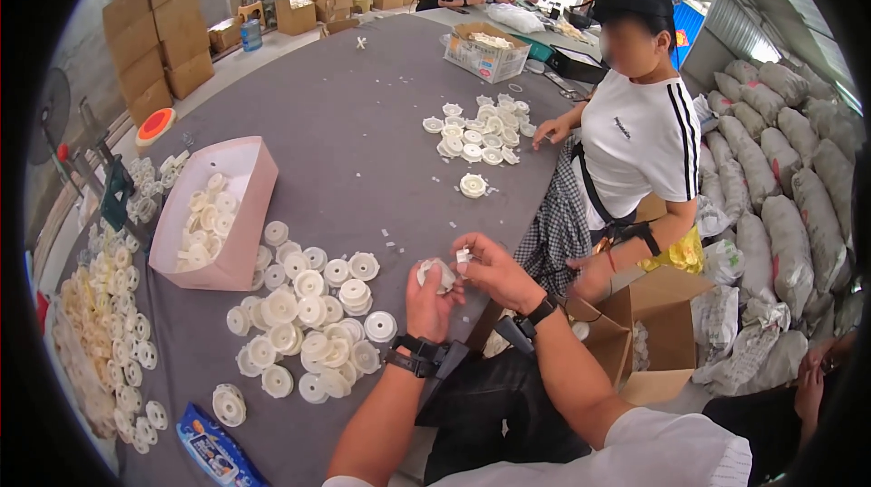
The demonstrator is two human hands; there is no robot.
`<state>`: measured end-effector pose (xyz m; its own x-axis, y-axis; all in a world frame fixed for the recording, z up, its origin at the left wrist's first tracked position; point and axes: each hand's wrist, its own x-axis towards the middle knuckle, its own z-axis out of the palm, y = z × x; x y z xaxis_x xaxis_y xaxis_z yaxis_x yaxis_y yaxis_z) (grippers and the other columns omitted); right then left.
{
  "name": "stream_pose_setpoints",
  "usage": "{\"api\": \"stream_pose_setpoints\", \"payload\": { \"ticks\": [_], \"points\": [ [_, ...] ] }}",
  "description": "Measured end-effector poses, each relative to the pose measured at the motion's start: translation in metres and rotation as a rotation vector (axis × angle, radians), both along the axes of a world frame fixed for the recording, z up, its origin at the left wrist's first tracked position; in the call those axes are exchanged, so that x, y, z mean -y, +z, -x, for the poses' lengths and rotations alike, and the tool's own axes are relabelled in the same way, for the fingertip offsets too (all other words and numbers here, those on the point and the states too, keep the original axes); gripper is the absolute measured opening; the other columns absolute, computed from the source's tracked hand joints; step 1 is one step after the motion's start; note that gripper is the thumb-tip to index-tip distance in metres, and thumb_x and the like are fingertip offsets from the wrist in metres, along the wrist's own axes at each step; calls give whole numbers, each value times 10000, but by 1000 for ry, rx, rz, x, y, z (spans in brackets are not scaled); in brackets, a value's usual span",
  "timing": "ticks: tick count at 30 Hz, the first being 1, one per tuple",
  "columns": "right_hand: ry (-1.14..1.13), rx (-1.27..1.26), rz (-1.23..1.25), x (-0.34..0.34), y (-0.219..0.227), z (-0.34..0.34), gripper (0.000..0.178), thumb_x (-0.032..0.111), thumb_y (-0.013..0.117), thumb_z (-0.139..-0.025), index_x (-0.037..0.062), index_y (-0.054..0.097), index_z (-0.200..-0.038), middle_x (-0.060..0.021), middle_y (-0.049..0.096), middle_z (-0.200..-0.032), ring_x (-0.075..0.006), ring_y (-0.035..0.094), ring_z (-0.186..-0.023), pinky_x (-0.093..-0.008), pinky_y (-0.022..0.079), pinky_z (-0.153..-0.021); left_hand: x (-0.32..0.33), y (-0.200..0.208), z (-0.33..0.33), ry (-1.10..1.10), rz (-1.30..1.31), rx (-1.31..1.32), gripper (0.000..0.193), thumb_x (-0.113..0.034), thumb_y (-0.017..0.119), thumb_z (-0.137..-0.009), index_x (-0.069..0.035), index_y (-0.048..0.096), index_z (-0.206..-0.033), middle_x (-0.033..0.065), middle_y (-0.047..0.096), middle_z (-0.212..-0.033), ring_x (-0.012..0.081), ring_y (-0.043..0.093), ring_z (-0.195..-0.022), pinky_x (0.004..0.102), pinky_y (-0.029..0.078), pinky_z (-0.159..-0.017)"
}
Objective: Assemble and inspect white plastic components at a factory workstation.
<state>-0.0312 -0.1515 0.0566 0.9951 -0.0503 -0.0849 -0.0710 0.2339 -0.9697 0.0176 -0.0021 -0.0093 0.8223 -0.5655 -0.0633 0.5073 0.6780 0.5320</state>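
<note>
The fingers of the left hand (428, 301) are closed around a white round piece (436, 276), cupped over the near edge of the surface (345, 151). The right hand (497, 271), just to its right, has thumb and fingertips pinched nearly together on a small white piece (463, 257); whether the two pieces touch is too small to tell.

Both look like moulded plastic, so I judge them light and stiff, smooth enough to slide a little under dry skin. The round piece seems best held by its rim, with thumb and fingers opposed and the palm behind it; the small one offers little room, so a fingertip pinch suits it. Thin edges or tabs could perhaps snap if bent hard.

Left of the hands lies a loose pile of white flanged discs (311, 309), some stacked, some tilted against each other; a disc there can be taken by its outer rim, though its neighbours would probably slip. Beyond them on the left stands a pale pink box (210, 275) holding more white parts (209, 226). A blue packet (214, 447) lies at the near left. On the far right, a co-worker's hand (552, 130) is beside another heap of white discs (481, 131), and an open carton (670, 316) stands at the near right.
</note>
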Motion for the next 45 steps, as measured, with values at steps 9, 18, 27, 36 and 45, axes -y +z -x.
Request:
{"api": "stream_pose_setpoints", "payload": {
  "ticks": [9,18,27,36,45],
  "points": [
    [-162,-34,-31,11,8,4,404,347,575,-1079,111,499,-1398,-142,588,-1375,-270,673,-1154,-371,601,-912,-7,5,2,32,-36,27,362,-203,606,-1054,-73,472,-1363,125,663,-1034,260,694,-835,341,580,-670],
    [-29,405,-579,29,14,11,543,379,570,-1065,116,418,-1516,-195,399,-1590,-441,363,-1487,-502,400,-1215,0,6,2,23,-75,37,369,-198,616,-1044,-58,494,-1364,101,651,-1056,266,693,-849,382,569,-722],
    [47,445,-891,23,11,1,513,417,447,-1102,134,399,-1528,-186,361,-1620,-470,297,-1510,-567,313,-1240,-3,1,-5,-15,-108,81,439,-219,652,-1022,-51,492,-1395,93,659,-1059,261,689,-888,379,559,-744],
    [-22,477,-688,22,10,6,526,413,470,-1097,150,399,-1546,-144,331,-1653,-377,272,-1538,-556,280,-1243,-7,2,0,-21,-120,112,462,-215,657,-1015,-47,488,-1411,97,662,-1064,261,684,-908,381,553,-761],
    [-26,414,40,18,4,0,557,349,639,-1034,64,474,-1483,-147,516,-1515,-284,476,-1411,-419,398,-1160,-5,3,-3,-44,10,125,490,-268,633,-1034,-19,479,-1427,133,664,-1134,291,695,-969,418,576,-797]
  ]
}}
